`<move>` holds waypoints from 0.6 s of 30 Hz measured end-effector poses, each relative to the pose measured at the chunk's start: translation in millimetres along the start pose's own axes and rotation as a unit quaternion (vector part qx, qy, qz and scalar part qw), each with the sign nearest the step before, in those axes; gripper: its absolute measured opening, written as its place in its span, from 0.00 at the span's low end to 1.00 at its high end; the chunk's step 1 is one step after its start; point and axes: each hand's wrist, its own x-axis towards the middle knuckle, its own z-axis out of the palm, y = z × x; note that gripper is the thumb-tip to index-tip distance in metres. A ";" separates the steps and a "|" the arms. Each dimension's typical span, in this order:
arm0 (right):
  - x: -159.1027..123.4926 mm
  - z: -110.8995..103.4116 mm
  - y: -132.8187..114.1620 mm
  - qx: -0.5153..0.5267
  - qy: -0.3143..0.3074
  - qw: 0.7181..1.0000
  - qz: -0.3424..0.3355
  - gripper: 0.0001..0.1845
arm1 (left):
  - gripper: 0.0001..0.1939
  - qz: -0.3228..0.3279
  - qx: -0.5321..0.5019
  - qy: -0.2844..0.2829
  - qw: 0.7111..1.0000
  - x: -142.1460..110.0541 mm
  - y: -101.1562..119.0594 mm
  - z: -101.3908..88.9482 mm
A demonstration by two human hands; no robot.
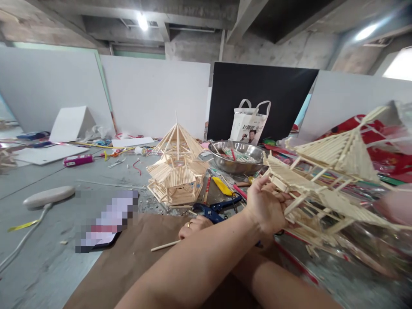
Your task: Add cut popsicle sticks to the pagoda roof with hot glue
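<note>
My forearms cross, left over right. At the right, my left hand (pixel 267 208) is closed on the lower edge of a tilted pavilion model (pixel 325 189) made of wooden sticks; some of its fingertips are hidden behind the sticks. My right hand (pixel 197 226), partly covered by the left forearm, is closed around a thin wooden stick (pixel 165 245) that points left. Beside it lies a blue hand cutter (pixel 222 208). A second stick pavilion (pixel 177 171) with a pointed roof stands upright behind my hands.
A metal bowl (pixel 236 156) of sticks, a yellow-handled tool (pixel 222 186) and a paper bag (pixel 247 124) are behind. A phone (pixel 109 221) and a white corded device (pixel 49 196) lie left, near brown paper (pixel 135 262). Someone else's blurred hand (pixel 395 204) seems to be at the right edge.
</note>
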 end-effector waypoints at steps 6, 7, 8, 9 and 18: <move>-1.8 3.8 3.5 -0.059 0.042 0.996 -0.050 0.13 | 0.18 0.009 0.000 0.034 0.999 0.5 -15.2 -9.2; -1.7 5.3 4.2 -0.064 0.049 0.995 -0.056 0.13 | 0.18 0.007 0.006 0.041 0.999 0.8 -17.2 -10.9; -1.3 7.1 5.1 -0.068 0.056 0.994 -0.061 0.14 | 0.18 -0.005 0.016 0.049 0.999 1.2 -18.8 -12.7; -0.6 9.2 6.2 -0.071 0.061 0.993 -0.067 0.14 | 0.18 -0.021 0.031 0.061 0.997 1.5 -19.9 -14.5; 7.8 27.7 13.2 -0.083 0.112 0.986 -0.090 0.10 | 0.10 -0.045 0.179 0.210 0.960 -19.2 -14.9 -8.1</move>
